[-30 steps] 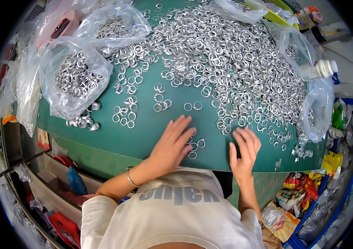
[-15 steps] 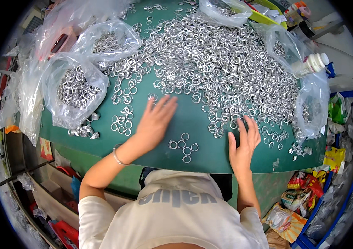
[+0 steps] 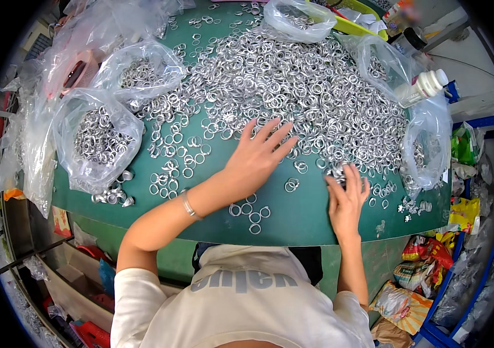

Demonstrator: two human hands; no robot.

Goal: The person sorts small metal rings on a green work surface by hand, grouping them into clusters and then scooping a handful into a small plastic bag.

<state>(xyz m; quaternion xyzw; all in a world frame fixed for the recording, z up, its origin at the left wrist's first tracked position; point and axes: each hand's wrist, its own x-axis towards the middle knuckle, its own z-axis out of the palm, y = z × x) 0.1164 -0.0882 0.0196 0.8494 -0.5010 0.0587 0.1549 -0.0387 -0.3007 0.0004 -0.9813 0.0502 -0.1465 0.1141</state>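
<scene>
Silvery metal rings (image 3: 310, 87) lie in a broad heap on the green table (image 3: 310, 223). My left hand (image 3: 258, 156) is open, its spread fingers reaching over the heap's near edge, palm down. Farther right, my right hand (image 3: 346, 200) has its thumb and fingers bent around a small bunch of rings (image 3: 335, 173) at the heap's front. A small group of rings (image 3: 254, 218) lies apart near the table's front edge, just below my left wrist. A couple more rings (image 3: 291, 185) rest between my hands. Loose rings (image 3: 165, 178) are scattered left of my left forearm.
Clear plastic bags of rings (image 3: 99, 139) stand at the left, with another bag (image 3: 426, 151) at the right. A white bottle (image 3: 424, 87) leans on the right bag. A yellow-green tray (image 3: 351, 23) sits at the back. Blue shelving (image 3: 493, 191) flanks the right side.
My left hand has moved right and forward to the heap's edge. My right fingers have curled in around rings. A couple of rings now lie between my hands.
</scene>
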